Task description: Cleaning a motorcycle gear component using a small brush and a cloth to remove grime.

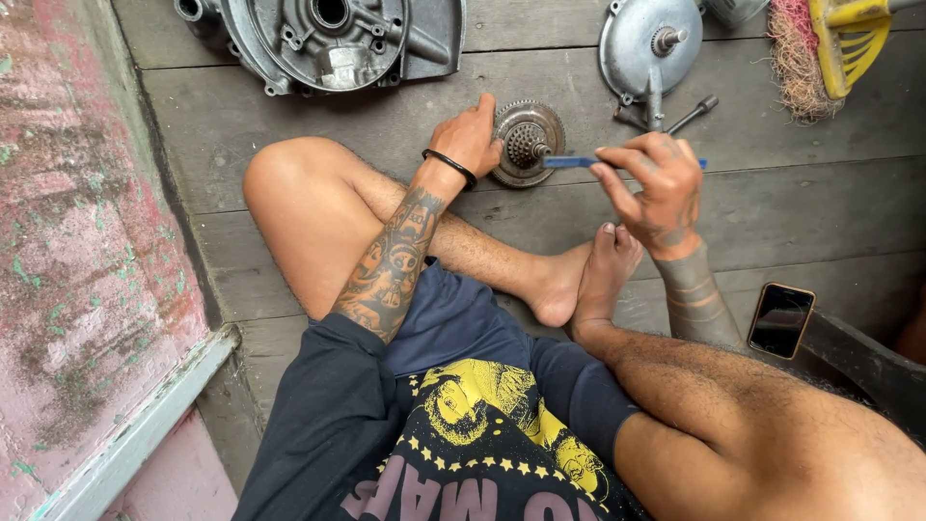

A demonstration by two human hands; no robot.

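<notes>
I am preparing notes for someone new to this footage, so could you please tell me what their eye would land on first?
At top centre, the left hand steadies a round toothed metal part on the wooden floor, while the right hand holds a blue tool to its splined centre. A large grey engine casing lies at the top left, and a phone rests at the right.
</notes>
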